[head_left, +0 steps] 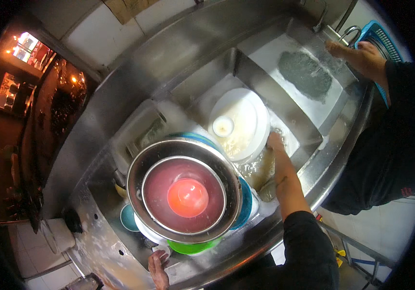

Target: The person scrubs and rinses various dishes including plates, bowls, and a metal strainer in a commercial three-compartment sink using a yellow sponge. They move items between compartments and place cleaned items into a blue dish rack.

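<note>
My right hand (pixel 276 143) reaches into the middle basin, at the right edge of a large round white plate or lid (pixel 253 108). Its fingertips are partly lost in murky water, so their grip is hidden. A small round white piece (pixel 223 126) sits on the plate. My left hand (pixel 158 269) is low at the near rim, fingers extended, close to a small whitish dish (pixel 162 250). Beside it rises a stack: a steel bowl (pixel 136 193) holding a smaller bowl of pinkish liquid (pixel 157 186) with a red-orange bowl (pixel 187 198) inside, above a green bowl (pixel 193 247).
A teal cup (pixel 129 217) and a blue container (pixel 244 205) flank the stack. The right basin (pixel 265 48) holds water with a grey drain area. At the far right, a co-worker's hand (pixel 369 60) is by the tap and a blue basket (pixel 379 36). Metal legs (pixel 352 244) stand below.
</note>
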`<action>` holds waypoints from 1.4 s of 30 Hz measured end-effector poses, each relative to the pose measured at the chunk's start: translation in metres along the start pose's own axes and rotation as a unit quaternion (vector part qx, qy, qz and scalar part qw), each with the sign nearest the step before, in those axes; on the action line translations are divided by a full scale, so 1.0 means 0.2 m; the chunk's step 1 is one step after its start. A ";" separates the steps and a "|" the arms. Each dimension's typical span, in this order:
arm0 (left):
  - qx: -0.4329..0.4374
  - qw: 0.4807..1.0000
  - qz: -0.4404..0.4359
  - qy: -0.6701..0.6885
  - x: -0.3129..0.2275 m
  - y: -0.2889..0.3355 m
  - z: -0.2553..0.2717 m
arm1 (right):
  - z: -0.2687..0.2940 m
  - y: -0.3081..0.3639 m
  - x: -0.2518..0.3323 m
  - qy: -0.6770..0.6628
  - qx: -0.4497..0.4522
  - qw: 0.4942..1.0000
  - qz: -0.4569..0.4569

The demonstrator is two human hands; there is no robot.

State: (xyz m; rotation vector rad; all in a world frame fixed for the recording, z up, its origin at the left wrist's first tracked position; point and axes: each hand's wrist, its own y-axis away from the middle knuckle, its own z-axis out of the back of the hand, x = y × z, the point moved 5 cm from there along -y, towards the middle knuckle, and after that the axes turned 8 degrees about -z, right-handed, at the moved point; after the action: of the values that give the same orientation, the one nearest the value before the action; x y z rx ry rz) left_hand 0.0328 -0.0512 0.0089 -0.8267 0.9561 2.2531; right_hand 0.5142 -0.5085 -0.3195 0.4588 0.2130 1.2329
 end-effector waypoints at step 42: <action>-0.059 0.977 0.047 -0.199 0.55 -2.03 0.09 | 0.62 2.55 0.15 -0.310 -0.059 0.935 0.161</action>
State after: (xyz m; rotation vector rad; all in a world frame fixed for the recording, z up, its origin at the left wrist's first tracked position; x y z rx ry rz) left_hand 0.2308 0.2316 -0.2321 -0.3562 0.6895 2.4494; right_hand 0.1360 -0.3784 0.0224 0.7748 -0.4915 1.3463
